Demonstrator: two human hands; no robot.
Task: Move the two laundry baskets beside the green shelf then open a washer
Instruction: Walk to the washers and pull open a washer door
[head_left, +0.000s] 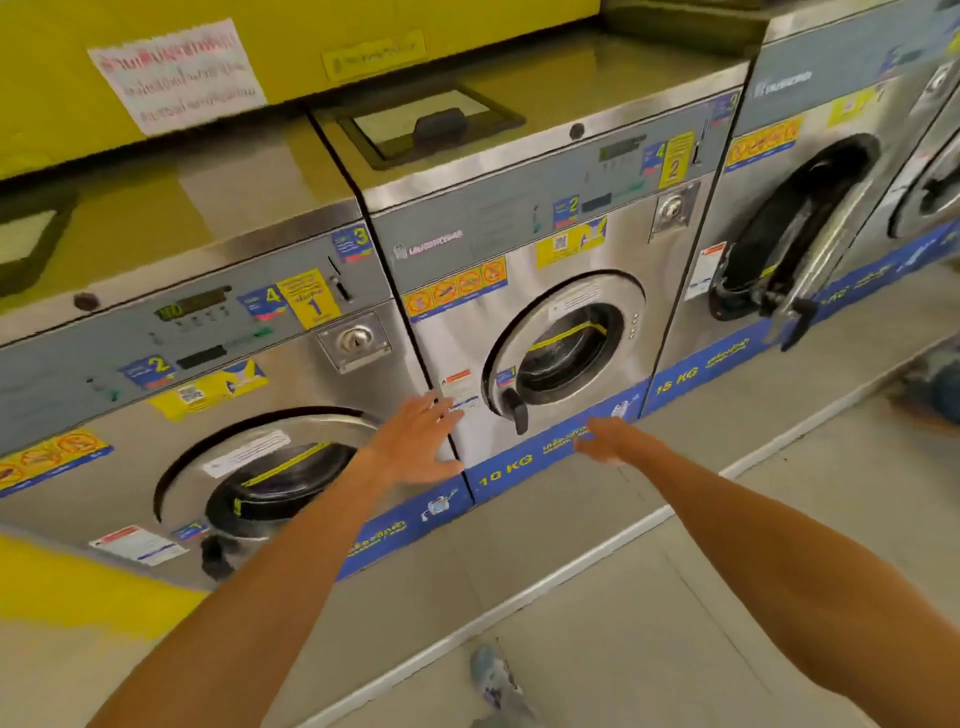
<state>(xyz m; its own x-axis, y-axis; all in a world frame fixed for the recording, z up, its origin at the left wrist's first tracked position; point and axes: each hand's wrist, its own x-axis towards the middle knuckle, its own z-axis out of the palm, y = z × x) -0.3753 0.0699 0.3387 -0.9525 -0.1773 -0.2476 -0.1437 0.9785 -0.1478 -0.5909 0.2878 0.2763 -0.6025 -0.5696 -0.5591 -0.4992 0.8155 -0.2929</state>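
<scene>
A row of steel front-loading washers fills the view. The middle washer (519, 291), numbered 2, has its round door (563, 348) closed, with a black handle (515, 410) at the door's lower left. My left hand (421, 441) is open with fingers spread, just left of that handle, over the seam between washers 1 and 2. My right hand (605, 439) reaches forward, empty, below and right of the handle, in front of the blue 10 KG strip (506, 470). No laundry basket or green shelf is in view.
Washer 1 (208, 395) on the left has its door closed. The 15 KG washer (810, 218) on the right has its door standing ajar. A raised grey plinth with a white edge (571, 566) runs under the machines. My shoe (496, 675) shows on the floor.
</scene>
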